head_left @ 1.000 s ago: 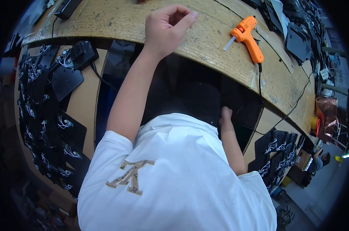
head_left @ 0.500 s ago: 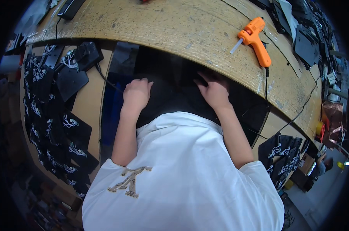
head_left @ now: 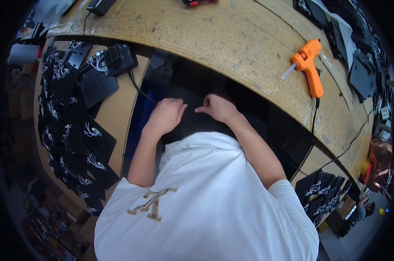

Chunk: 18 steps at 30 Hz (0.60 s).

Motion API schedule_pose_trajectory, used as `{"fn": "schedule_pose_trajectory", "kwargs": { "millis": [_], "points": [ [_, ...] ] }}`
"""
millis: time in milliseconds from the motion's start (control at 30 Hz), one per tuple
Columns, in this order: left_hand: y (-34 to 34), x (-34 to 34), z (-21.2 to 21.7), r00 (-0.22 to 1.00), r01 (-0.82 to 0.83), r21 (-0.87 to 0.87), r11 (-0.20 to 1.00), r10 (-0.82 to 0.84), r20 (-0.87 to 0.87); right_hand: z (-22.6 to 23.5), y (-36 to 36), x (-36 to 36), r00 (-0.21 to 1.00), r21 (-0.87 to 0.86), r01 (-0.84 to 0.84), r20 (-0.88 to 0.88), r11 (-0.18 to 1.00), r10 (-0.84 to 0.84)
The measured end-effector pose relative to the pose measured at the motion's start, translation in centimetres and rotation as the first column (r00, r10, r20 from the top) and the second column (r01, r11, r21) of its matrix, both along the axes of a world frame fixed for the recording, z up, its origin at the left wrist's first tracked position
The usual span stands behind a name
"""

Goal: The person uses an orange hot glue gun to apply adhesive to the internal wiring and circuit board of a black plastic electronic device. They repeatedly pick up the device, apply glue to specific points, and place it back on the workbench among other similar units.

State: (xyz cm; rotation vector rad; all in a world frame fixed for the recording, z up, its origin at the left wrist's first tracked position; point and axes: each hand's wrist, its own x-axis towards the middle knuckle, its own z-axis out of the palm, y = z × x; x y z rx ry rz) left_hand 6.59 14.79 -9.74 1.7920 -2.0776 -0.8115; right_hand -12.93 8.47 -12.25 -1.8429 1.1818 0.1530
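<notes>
Both hands are over my dark-clothed lap (head_left: 192,119), below the near edge of the workbench. My left hand (head_left: 166,114) is closed, its fingers bent downward and its thumb side toward the right hand. A short gap separates it from my right hand (head_left: 218,108), whose fingers are curled, with the thumb pointing left. Whether either hand pinches anything small or dark cannot be made out. On the bench to the right lies an orange glue gun (head_left: 311,69) with a clear glue stick poking from it, away from both hands.
Cardboard at my left carries many black plates with white wires (head_left: 92,130) and a black adapter (head_left: 120,60) with a cable. Similar wired plates (head_left: 323,191) are at right. The glue gun's cord (head_left: 315,117) hangs over the edge of the wooden bench (head_left: 197,39). Black panels (head_left: 362,74) lie far right.
My right hand has moved left toward the left hand, and its spread fingers have curled. The view has shifted, so the bench and glue gun appear lower and farther right.
</notes>
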Motion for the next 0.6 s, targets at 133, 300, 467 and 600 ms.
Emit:
{"fn": "schedule_pose_trajectory", "kwargs": {
  "millis": [133, 300, 467, 600],
  "points": [
    [-0.2, -0.1, -1.2, 1.000, 0.018, -0.057, 0.998, -0.017, 0.019, -2.2, -2.1, -0.6, 0.988, -0.036, 0.003, 0.152, 0.999, 0.002],
    [-0.9, -2.7, 1.2, 0.987, 0.091, -0.134, 0.987, -0.071, 0.142, 0.4, 0.9, -4.2, 0.911, -0.307, 0.399, 0.236, 0.864, -0.337],
    [-2.3, -5.2, -1.6, 0.890, 0.422, -0.007, 0.906, -0.413, 0.193, 2.5, 4.5, -11.3, 0.242, 0.352, 0.793, 0.567, 0.497, -0.787],
    [-7.3, -4.3, -3.6, 0.922, 0.184, -0.408, 0.894, -0.014, 0.387, 1.0, 6.7, -16.3, -0.036, 0.205, 0.974, 0.569, 0.099, -0.822]
  ]
}}
